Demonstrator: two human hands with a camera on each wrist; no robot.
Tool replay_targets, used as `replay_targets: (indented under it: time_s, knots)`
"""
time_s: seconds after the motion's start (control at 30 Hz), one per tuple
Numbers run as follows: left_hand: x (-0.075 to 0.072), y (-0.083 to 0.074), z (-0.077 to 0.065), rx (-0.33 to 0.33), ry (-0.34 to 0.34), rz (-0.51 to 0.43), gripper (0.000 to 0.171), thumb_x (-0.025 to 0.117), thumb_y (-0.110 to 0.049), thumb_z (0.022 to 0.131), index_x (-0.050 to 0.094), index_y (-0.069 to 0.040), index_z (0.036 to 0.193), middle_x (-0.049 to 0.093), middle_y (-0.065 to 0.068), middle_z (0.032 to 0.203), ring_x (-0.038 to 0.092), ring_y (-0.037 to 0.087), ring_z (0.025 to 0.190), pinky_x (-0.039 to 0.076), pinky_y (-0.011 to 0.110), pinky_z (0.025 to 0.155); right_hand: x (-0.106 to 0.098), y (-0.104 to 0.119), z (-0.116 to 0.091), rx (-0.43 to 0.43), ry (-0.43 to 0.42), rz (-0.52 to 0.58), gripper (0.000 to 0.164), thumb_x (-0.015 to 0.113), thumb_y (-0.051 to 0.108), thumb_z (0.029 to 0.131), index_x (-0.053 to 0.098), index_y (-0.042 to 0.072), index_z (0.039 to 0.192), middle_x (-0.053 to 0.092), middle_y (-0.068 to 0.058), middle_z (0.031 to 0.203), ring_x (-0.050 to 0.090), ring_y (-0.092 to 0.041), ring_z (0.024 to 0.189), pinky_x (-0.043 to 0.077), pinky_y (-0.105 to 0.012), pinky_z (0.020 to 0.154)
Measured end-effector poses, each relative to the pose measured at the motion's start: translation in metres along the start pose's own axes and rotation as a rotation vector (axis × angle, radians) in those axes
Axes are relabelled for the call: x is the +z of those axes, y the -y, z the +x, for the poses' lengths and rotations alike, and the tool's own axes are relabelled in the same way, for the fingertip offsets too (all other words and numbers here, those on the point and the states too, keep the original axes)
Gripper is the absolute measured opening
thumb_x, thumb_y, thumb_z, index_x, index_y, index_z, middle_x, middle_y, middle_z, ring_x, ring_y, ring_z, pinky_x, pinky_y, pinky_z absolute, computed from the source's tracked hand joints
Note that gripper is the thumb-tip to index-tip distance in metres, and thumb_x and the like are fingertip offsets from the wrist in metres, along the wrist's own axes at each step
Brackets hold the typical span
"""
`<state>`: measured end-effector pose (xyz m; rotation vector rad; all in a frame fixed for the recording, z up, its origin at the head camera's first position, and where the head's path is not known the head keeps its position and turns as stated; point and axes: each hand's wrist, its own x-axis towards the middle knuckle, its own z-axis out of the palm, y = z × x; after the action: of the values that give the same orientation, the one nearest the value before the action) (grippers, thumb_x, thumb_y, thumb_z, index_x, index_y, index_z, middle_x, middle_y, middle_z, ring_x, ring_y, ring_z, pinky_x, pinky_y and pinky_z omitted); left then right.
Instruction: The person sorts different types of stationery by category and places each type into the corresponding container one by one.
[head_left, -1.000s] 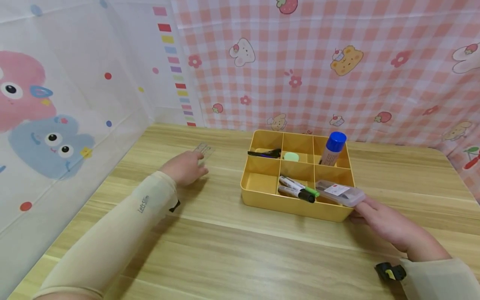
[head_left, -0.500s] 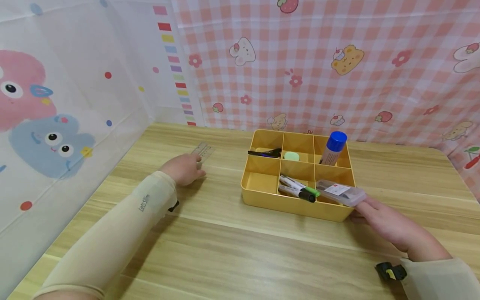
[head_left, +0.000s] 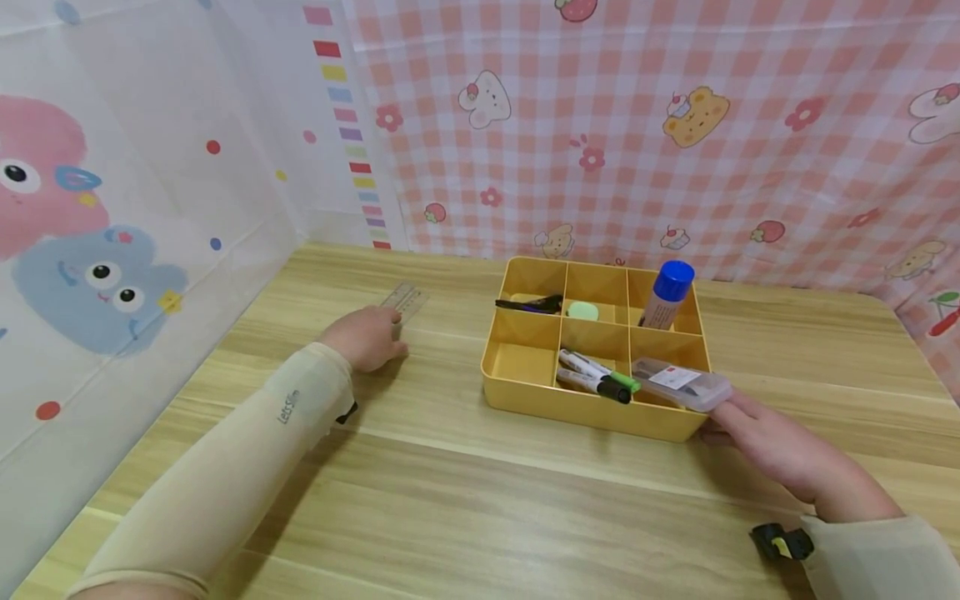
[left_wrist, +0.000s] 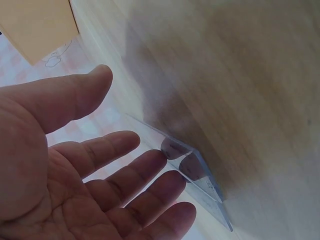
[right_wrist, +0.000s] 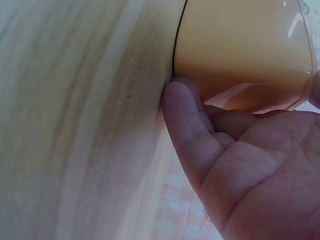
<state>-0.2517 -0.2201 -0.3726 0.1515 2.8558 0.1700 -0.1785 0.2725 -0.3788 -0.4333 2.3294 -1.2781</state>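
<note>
A clear ruler (head_left: 407, 302) lies on the table left of the yellow compartment organizer (head_left: 596, 422). My left hand (head_left: 363, 339) reaches over its near end. In the left wrist view, the fingers are loosely spread, with fingertips at the edge of the ruler (left_wrist: 200, 172) and the thumb well apart; nothing is gripped. My right hand (head_left: 772, 446) is at the organizer's near right corner, beneath the overhanging end of a clear plastic case (head_left: 686, 386). From the right wrist view, its fingers rest against the organizer's side wall (right_wrist: 245, 45), close to the tabletop; some fingertips are hidden.
In the organizer are a blue-capped glue stick (head_left: 666, 296), a black and a green marker (head_left: 592, 377), a pale green item (head_left: 582, 311) and black slim items (head_left: 530, 306). Printed curtains (head_left: 540, 125) bound the wooden table (head_left: 450, 508) at the back and left.
My left hand has drawn back slightly toward me and to the left, and more of the ruler shows. My right hand and the organizer stay in place.
</note>
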Motion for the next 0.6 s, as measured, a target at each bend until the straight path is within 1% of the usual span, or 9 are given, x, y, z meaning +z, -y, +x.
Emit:
replay_targets:
  time_s: [0.2,0.43,0.6]
  knots:
    - [-0.0006,0.0001,0.0005,-0.006,-0.006,0.003,0.061,0.063,-0.036,0.089,0.044,-0.003,0.136,0.048,0.02,0.134,0.043,0.036,0.118,0.038,0.053,0.1,-0.0004,0.0004,0.0007,-0.008,0.0,-0.006,0.064,0.024,0.04,0.104,0.021,-0.011,0.142,0.029,-0.033,0.141,0.046,-0.031,0.114,0.047,-0.048,0.091]
    - [0.0007,0.0012,0.0023,-0.009,-0.014,0.027,0.06,0.064,-0.034,0.088,0.045,-0.004,0.136,0.049,0.02,0.133,0.044,0.035,0.117,0.04,0.053,0.098,-0.001,0.0005,0.0003,-0.021,0.001,-0.006,0.063,0.024,0.04,0.104,0.021,-0.011,0.142,0.029,-0.032,0.141,0.047,-0.031,0.113,0.047,-0.049,0.092]
    - [0.0016,0.001,0.0019,-0.013,-0.01,0.031,0.058,0.065,-0.032,0.088,0.046,-0.003,0.134,0.05,0.021,0.131,0.046,0.035,0.114,0.041,0.054,0.096,-0.0006,0.0008,-0.0005,-0.001,-0.007,-0.019,0.064,0.024,0.041,0.104,0.022,-0.01,0.142,0.032,-0.032,0.14,0.049,-0.03,0.111,0.046,-0.05,0.092]
